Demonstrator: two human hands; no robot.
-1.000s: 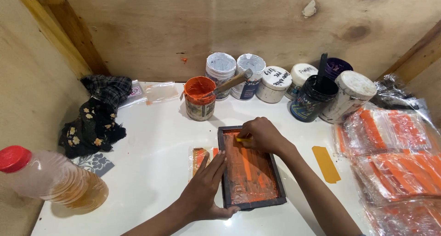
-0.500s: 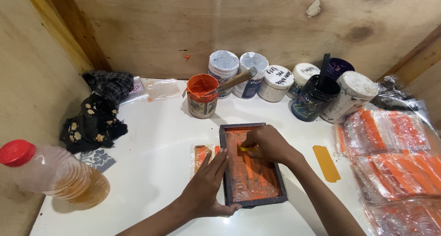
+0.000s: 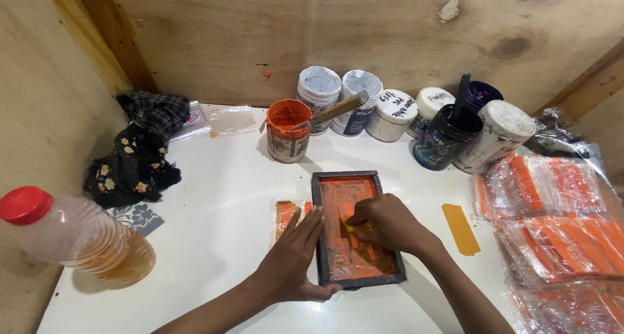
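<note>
— While the left hand [image 3: 296, 259] lies flat with fingers spread, pressing the near left edge of the small dark frame [image 3: 356, 227] on the white counter [image 3: 214, 230], what's the right doing?

— The right hand [image 3: 383, 222] has its grip clamped on a small yellow scraper [image 3: 357, 227], set on the orange-smeared screen inside the frame.

— And farther off?

— An open orange paint pot [image 3: 287, 130] with a stick in it, then a row of jars [image 3: 396, 113] against the wooden wall.
</note>
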